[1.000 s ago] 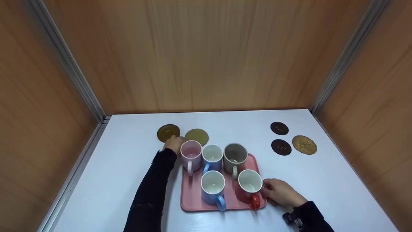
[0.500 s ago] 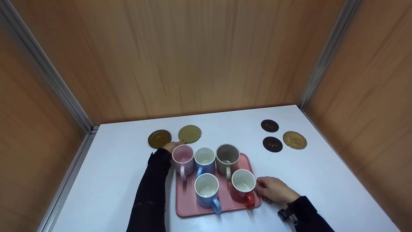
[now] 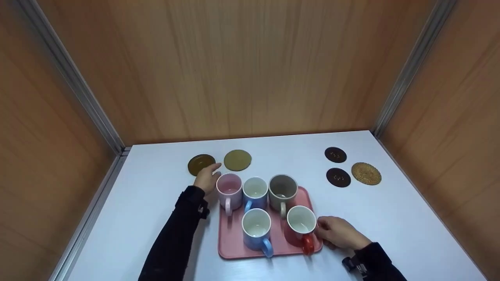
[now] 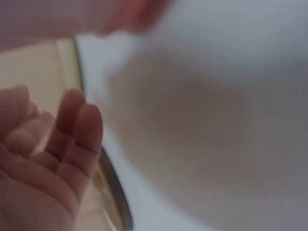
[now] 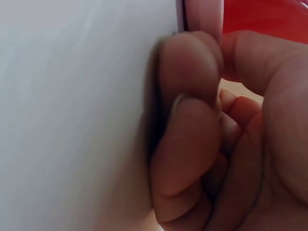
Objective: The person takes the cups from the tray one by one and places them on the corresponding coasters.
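Observation:
A pink tray (image 3: 232,248) bears a pink mug (image 3: 236,200), a blue mug (image 3: 258,201) and a grey mug (image 3: 276,201) in its back row. In front stand another blue mug (image 3: 253,241) and a red mug (image 3: 308,245). My right hand (image 3: 339,232) pinches the tray's right rim beside the red mug; the right wrist view shows thumb and curled fingers at the rim (image 5: 207,17). Just left of the pink mug is my left hand (image 3: 206,179), fingers loosely extended and holding nothing. Whether it touches that mug I cannot tell.
Behind the left hand lie a shiny brown coaster (image 3: 200,163) and an olive coaster (image 3: 237,160). Two dark coasters (image 3: 338,177) and a gold textured coaster (image 3: 366,173) lie at the back right. Wooden panels (image 3: 250,70) enclose the white table (image 3: 156,183).
My left hand has drawn back and turned, so its thumb and fingers show beside the pink mug. The right hand keeps its grip on the tray. The head view has shifted slightly.

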Demonstrator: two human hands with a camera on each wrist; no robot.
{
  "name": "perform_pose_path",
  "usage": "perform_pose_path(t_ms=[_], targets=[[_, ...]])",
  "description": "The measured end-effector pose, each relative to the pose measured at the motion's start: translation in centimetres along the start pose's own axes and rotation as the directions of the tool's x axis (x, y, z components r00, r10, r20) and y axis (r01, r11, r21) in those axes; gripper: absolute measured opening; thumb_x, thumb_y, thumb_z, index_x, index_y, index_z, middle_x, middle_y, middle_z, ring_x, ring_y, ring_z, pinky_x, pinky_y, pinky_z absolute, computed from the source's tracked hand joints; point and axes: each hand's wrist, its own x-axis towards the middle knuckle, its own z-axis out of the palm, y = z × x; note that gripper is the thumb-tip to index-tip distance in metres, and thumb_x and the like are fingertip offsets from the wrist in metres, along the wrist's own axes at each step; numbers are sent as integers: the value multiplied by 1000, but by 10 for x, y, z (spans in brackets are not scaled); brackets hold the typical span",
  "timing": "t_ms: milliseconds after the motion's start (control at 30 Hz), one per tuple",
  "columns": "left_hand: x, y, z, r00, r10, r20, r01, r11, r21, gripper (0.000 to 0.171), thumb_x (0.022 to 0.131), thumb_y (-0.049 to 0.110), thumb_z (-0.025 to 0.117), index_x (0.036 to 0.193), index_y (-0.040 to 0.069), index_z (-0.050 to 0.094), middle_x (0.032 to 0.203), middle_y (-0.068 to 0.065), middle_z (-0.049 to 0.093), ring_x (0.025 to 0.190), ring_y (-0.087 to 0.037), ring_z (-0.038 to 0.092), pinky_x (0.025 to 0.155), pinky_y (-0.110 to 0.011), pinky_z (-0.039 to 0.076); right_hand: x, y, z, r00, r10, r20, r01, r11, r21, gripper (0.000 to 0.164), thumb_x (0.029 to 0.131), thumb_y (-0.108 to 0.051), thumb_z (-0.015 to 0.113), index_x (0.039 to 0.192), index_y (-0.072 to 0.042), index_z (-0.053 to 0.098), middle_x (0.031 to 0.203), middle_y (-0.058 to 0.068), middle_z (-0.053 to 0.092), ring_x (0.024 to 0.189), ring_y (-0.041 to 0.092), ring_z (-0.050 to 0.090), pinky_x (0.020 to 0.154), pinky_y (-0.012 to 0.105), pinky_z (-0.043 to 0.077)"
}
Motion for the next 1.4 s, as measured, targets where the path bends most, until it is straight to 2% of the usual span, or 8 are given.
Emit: perform_pose_path(t_ms=[133,267,400,533,833,1000,1267,1400], targets=[[-36,9,-7,997,-45,-56,44,999,-17,44,108,11,57,147,-10,55,150,-30,59,143,-46,55,122,-57,42,-4,2,-2,1000,15,9,-15,1000,15,29,107,-41,62,88,-19,64,64,-7,58,53,11,58,59,27,46],[-79,11,-6,994,-92,-61,91,996,-11,51,107,21,63,149,-7,54,152,-30,58,138,-46,59,119,-58,46,-5,3,-5,999,32,10,-32,999,14,29,107,-42,62,89,-19,65,65,-6,59,55,12,59,60,28,46],[-121,14,4,984,-181,-7,181,983,17,56,104,27,70,151,0,56,154,-25,57,140,-43,59,119,-59,46,-5,3,-7,999,32,11,-32,999,12,30,106,-43,62,88,-19,64,65,-6,59,55,13,59,60,29,46],[-146,20,16,977,-211,30,208,974,91,58,101,29,74,148,0,59,151,-25,61,144,-42,56,120,-60,43,-5,6,-7,999,34,18,-34,999,29,33,106,-46,63,88,-18,64,64,-5,58,54,13,58,59,28,45],[-162,25,28,995,-86,-51,93,982,162,56,99,27,77,142,-6,63,145,-28,64,137,-46,60,117,-60,47,-2,5,-4,1000,10,18,-11,998,64,35,106,-46,62,89,-16,66,65,-5,60,53,11,58,57,27,47],[-168,23,34,996,-85,-27,88,982,167,53,101,26,73,141,-6,63,147,-29,63,139,-47,59,118,-60,45,-1,3,0,1000,2,21,-3,999,48,34,106,-45,64,88,-16,65,65,-4,60,53,11,58,58,27,45],[-163,24,36,994,-107,34,100,983,151,52,99,25,76,144,1,64,148,-26,63,142,-45,58,120,-60,43,1,3,-1,999,34,26,-36,997,68,36,106,-47,63,89,-15,65,66,-4,60,53,12,58,54,27,48],[-163,23,36,995,-85,52,76,984,160,51,97,22,78,142,1,66,147,-26,64,141,-45,59,119,-61,45,1,3,-1,998,41,37,-44,997,69,37,106,-48,63,90,-15,65,66,-4,60,55,13,59,54,28,47]])
